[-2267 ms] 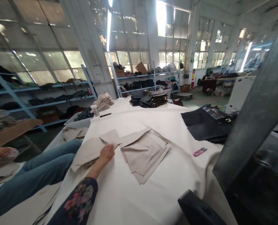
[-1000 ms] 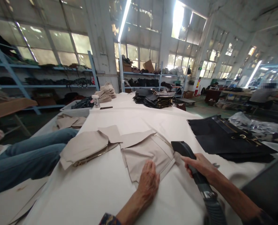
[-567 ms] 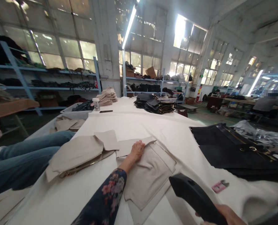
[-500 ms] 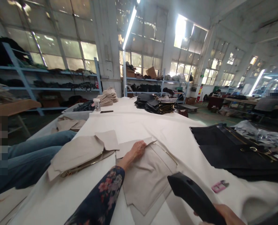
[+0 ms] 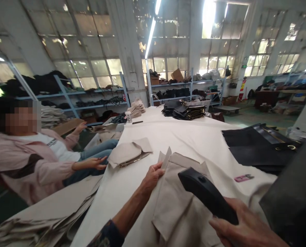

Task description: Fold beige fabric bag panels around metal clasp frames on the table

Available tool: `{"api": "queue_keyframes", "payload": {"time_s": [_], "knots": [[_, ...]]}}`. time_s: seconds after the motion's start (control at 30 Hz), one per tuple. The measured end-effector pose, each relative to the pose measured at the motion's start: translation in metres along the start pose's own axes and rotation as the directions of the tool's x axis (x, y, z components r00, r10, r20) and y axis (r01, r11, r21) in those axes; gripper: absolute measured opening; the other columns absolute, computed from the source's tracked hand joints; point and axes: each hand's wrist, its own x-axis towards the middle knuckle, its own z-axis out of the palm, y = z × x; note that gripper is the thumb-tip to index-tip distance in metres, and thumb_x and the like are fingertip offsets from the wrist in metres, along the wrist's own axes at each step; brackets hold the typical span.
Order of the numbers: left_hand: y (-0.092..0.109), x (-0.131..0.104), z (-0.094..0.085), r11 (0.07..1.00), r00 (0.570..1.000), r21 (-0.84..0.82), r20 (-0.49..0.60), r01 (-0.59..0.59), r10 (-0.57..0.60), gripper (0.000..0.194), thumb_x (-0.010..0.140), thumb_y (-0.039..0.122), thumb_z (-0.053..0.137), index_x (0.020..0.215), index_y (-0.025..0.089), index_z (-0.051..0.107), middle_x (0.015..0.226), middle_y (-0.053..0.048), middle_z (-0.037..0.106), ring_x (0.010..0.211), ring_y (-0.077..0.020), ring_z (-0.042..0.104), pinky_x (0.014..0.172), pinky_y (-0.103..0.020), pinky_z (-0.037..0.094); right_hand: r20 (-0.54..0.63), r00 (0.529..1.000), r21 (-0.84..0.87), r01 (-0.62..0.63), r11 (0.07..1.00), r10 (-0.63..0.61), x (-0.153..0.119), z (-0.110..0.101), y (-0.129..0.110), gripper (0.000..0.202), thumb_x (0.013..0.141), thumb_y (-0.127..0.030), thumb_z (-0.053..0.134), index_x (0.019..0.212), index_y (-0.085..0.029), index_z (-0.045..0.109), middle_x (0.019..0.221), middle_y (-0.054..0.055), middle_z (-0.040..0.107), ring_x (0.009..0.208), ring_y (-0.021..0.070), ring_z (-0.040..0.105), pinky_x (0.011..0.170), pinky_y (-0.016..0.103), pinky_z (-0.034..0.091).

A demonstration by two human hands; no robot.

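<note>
I see the beige fabric piece (image 5: pixel 180 202) lying on the white-covered table (image 5: pixel 183 137), near its near edge and a little toward its left side. It is a flat tan panel with a stitched pocket-like layer, and its upper left corner is lifted off the cloth. My left hand (image 5: pixel 153 175) pinches that raised corner between thumb and fingers, closed on the fabric. My right hand (image 5: pixel 241 228) is wrapped around the black handle (image 5: pixel 206 193) of a tool, which hangs just above the right part of the fabric piece; I cannot tell whether it touches.

Beyond the piece the table top is bare white cloth for a long stretch toward the far end. On the left edge, just beyond my left hand, sits a folded beige stack (image 5: pixel 128 152) with a flap turned up. A small pink item (image 5: pixel 242 177) lies to the right of the fabric, and past it dark leather-like pieces (image 5: pixel 256 145) with metal rings cover the right edge. At the far end lie a pile of black pieces (image 5: pixel 187 110), a heap of beige pieces (image 5: pixel 137 108) and a small white jar (image 5: pixel 128 116).

Off the left edge a person in a pink jacket (image 5: pixel 29 154) sits close to the table. Behind them blue shelves (image 5: pixel 91 96) hold dark bundles.
</note>
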Motion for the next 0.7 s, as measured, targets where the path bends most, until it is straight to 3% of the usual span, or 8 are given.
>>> {"api": "queue_keyframes", "payload": {"time_s": [0.13, 0.3, 0.5, 0.7], "knots": [[-0.010, -0.059, 0.013, 0.955, 1.000, -0.295, -0.020, -0.026, 0.022, 0.037, 0.065, 0.015, 0.064, 0.101, 0.014, 0.072, 0.070, -0.004, 0.073, 0.052, -0.0120, 0.060, 0.052, -0.020, 0.046, 0.130, 0.985, 0.032, 0.106, 0.994, -0.109, -0.012, 0.022, 0.004, 0.024, 0.074, -0.040, 0.059, 0.081, -0.017, 0.054, 0.047, -0.003, 0.053, 0.042, 0.0097, 0.048, 0.042, 0.018, 0.038], [-0.017, -0.109, 0.022, 0.911, 0.996, -0.406, 0.023, -0.067, 0.083, 0.038, 0.070, 0.011, 0.061, 0.106, 0.017, 0.071, 0.076, -0.004, 0.074, 0.057, -0.0122, 0.062, 0.057, -0.020, 0.046, 0.195, 0.955, 0.120, 0.202, 0.972, -0.223, -0.024, 0.040, -0.005, 0.025, 0.078, -0.038, 0.059, 0.088, -0.016, 0.052, 0.048, -0.005, 0.054, 0.041, 0.0093, 0.049, 0.041, 0.018, 0.041], [-0.025, -0.142, 0.023, 0.867, 0.995, -0.493, 0.022, -0.073, 0.096, 0.043, 0.070, 0.010, 0.057, 0.111, 0.017, 0.069, 0.078, -0.005, 0.074, 0.060, -0.0145, 0.064, 0.058, -0.022, 0.047, 0.145, 0.953, 0.075, 0.257, 0.964, -0.265, -0.035, 0.046, -0.016, 0.026, 0.079, -0.040, 0.059, 0.077, -0.015, 0.053, 0.049, -0.003, 0.055, 0.040, 0.0090, 0.049, 0.040, 0.018, 0.040], [-0.026, -0.160, 0.025, 0.845, 0.992, -0.526, 0.013, -0.099, 0.124, 0.046, 0.068, 0.009, 0.057, 0.111, 0.017, 0.070, 0.078, -0.005, 0.073, 0.061, -0.0140, 0.064, 0.059, -0.021, 0.047, 0.268, 0.941, 0.161, 0.169, 0.972, -0.208, -0.056, 0.054, -0.006, 0.029, 0.078, -0.042, 0.060, 0.092, -0.018, 0.053, 0.049, -0.005, 0.055, 0.039, 0.0089, 0.048, 0.041, 0.019, 0.041]]}}
